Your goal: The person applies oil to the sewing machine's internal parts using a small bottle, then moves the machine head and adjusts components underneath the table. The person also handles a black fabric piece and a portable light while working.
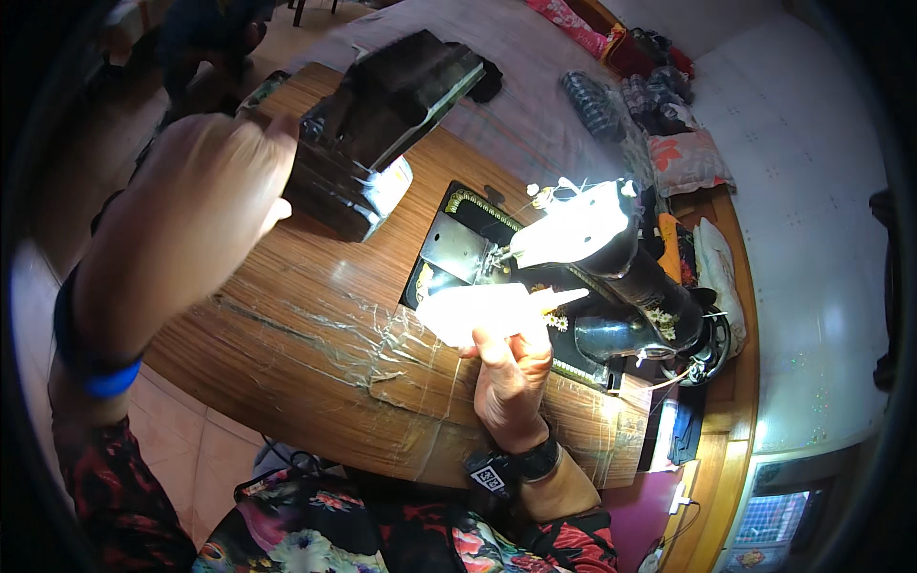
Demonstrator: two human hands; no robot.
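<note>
Bottle (pixel 473 313), white with a pointed nozzle aimed right, is clamped in the right hand (pixel 511 377), between thumb and fingers, on the near side of the black sewing machine (pixel 659 291). Toward the table's (pixel 287 334) far left, the left hand (pixel 215 177) (blurred; I cannot tell whether it grips anything) is beside a dark box (pixel 382 95).

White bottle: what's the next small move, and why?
Perhaps turn the white bottle so its tip faces the needle area of the sewing machine: the right hand grips the bottle, but the tip points right, away from that area.
</note>
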